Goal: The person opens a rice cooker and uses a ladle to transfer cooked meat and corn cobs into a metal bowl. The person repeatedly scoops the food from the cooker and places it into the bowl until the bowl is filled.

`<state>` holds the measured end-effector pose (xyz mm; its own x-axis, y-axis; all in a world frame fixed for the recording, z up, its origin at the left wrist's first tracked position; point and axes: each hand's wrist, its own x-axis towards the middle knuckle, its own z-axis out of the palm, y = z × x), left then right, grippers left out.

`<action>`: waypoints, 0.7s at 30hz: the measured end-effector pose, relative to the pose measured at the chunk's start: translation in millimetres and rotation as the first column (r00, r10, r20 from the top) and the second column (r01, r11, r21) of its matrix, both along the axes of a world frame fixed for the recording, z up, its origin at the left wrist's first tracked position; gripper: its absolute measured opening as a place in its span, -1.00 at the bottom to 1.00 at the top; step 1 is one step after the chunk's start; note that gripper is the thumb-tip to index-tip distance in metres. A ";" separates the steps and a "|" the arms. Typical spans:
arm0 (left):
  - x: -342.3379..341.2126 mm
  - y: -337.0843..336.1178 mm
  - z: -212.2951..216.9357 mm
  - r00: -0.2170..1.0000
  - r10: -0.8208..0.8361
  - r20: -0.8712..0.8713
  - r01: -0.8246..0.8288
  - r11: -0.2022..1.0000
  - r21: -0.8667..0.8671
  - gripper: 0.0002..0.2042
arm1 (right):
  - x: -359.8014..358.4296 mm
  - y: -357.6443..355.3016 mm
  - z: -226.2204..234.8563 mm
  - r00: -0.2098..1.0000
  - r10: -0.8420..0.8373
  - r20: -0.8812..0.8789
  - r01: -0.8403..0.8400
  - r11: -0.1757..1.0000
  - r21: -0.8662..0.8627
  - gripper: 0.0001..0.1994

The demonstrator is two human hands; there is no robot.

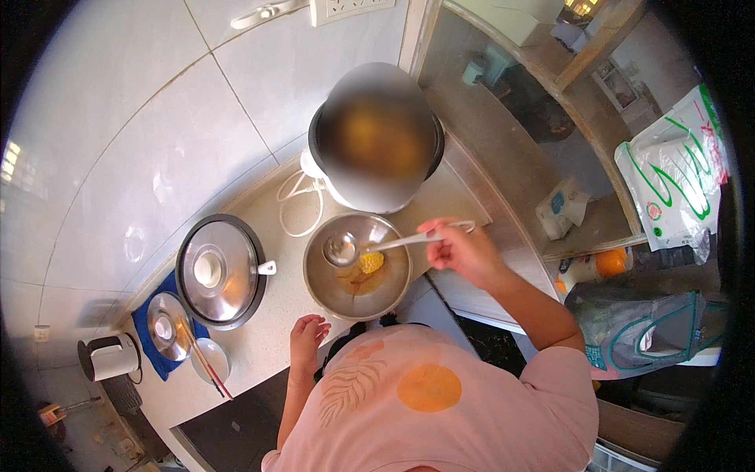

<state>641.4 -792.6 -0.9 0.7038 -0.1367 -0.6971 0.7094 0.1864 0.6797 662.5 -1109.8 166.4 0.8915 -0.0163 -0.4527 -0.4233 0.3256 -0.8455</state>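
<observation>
On our desk [271,315], a cooker [370,202] with blurred contents stands just beyond the steel bowl [395,285], and a lidded pan [228,271] sits to the left. Our right hand [458,254] grips the ladle [409,241] by its handle; our left hand [305,338], loosely curled, holds nothing. The scoop lies left of the right hand, within the bowl beside yellow corn [370,262].

Two hands in play, one left hand [308,340], one right hand [456,253]! One ladle [415,237], one metal bowl [321,285], and inside it one yellow corn piece [371,263]. Across the surface [271,315], two knobbed lids: one larger lid [230,248], one smaller lid [167,313]. Add one white bowl [222,355], two chopsticks [207,365], one kettle [118,358], one blue cloth [147,338], one white cable [281,206]. And one big pot [439,149], the food pieces inside too blurred to count!
</observation>
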 end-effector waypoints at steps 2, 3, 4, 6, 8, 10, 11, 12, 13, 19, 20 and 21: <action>-1.3 2.7 -3.3 1.000 0.007 0.007 -0.007 1.000 -0.029 -0.88 | 6.7 -4.1 32.0 0.988 -0.146 0.039 0.143 0.987 0.079 -0.72; -1.6 3.9 -7.5 1.000 0.014 0.001 -0.014 0.999 -0.032 -0.87 | 13.6 -6.3 44.8 0.981 -0.154 0.122 0.149 0.988 0.043 -0.71; -1.2 4.2 -9.7 1.000 0.020 -0.004 -0.020 0.999 -0.036 -0.87 | 22.3 -9.5 57.3 0.966 -0.157 0.204 0.159 0.987 0.007 -0.71; 0.5 1.9 -8.5 0.999 0.020 -0.028 -0.021 0.999 -0.030 -0.87 | 42.1 -19.2 65.1 0.936 -0.095 0.340 0.174 0.963 -0.207 -0.72; 2.3 -0.9 -5.2 0.999 0.022 -0.036 -0.022 0.999 -0.025 -0.87 | 64.2 -29.5 60.8 0.911 0.054 0.409 0.191 0.823 -0.535 -0.73; 2.5 -2.5 -2.5 0.999 0.029 -0.030 -0.030 0.999 -0.021 -0.86 | 82.1 -34.3 49.8 0.829 0.330 0.451 0.224 0.543 -0.809 -0.75; 3.0 -2.0 -3.9 0.999 0.025 -0.027 -0.025 0.999 -0.022 -0.86 | 88.6 -37.1 43.1 0.780 0.462 0.422 0.267 0.364 -0.892 -0.76; 3.9 -2.3 -3.9 0.999 0.026 -0.031 -0.027 0.999 -0.022 -0.86 | 93.9 -41.4 33.7 0.726 0.562 0.398 0.284 0.283 -0.916 -0.76; 3.5 -2.0 -3.3 0.999 0.032 -0.037 -0.033 0.999 -0.020 -0.86 | 99.4 -41.9 26.4 0.664 0.656 0.358 0.303 0.202 -0.931 -0.76; 3.4 0.8 -5.6 0.996 0.076 -0.045 -0.078 0.996 -0.034 -0.88 | 87.0 -33.8 35.5 0.542 0.828 0.142 0.224 0.021 -0.974 -0.76; 2.7 1.7 -6.1 0.996 0.085 -0.041 -0.087 0.996 -0.031 -0.88 | 84.9 -31.3 42.9 0.550 0.820 0.157 0.215 0.042 -0.976 -0.76; 2.0 2.7 -6.7 0.995 0.095 -0.036 -0.096 0.995 -0.028 -0.89 | 83.4 -28.6 51.0 0.559 0.812 0.171 0.206 0.063 -0.976 -0.76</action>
